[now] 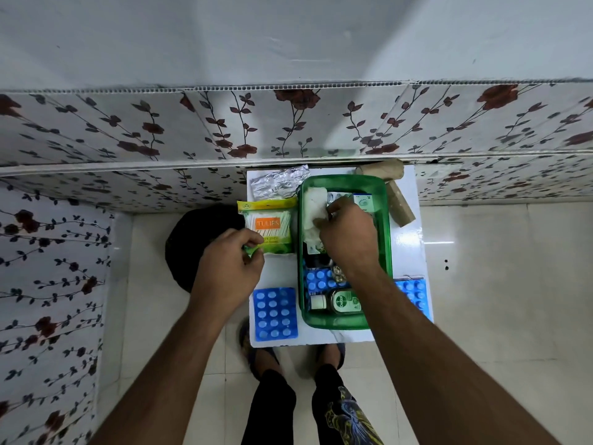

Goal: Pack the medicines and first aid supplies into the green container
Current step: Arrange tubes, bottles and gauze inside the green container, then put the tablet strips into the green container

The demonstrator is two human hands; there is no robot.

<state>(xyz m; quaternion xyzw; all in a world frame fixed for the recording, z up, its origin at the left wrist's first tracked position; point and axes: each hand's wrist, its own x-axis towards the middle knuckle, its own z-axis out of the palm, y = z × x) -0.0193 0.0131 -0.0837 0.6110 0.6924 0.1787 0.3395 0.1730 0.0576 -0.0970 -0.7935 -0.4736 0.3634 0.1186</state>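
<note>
Two bare hands worked over a small white worktop (pixel 414 248) pushed against a wall clad in panels printed with red roses and dark vines; the same print ran down the left side of the room, and pale glossy tiles covered the floor. Just left of the worktop a round black object (pixel 192 248) stood on the floor, too dark to identify.

The left hand (pixel 229 268) pinched the near corner of a yellow-green Tulips cotton swab packet (pixel 269 226) lying on the worktop's left part, its long axis running from near to far. Beyond it lay a crumpled silver blister strip (pixel 277 184), and at the near left corner a blue blister pack (pixel 275 313) lay flat, long side also running away from the person.

The green container (pixel 386 226) sat at the worktop's centre, long axis near to far, open side up. Inside, a Dettol bottle (pixel 341 301) lay on its side at the near end, cap pointing left, with another blue tablet strip (pixel 319 279) just beyond it. The right hand (pixel 348 236) reached into the far half, fingers closed on a white wad of cotton (pixel 313 210).

Right of the container, a brown bandage roll (pixel 399 205) lay aslant, another (pixel 383 171) stood near the wall, and a third blue blister pack (pixel 415 295) showed past the forearm.
</note>
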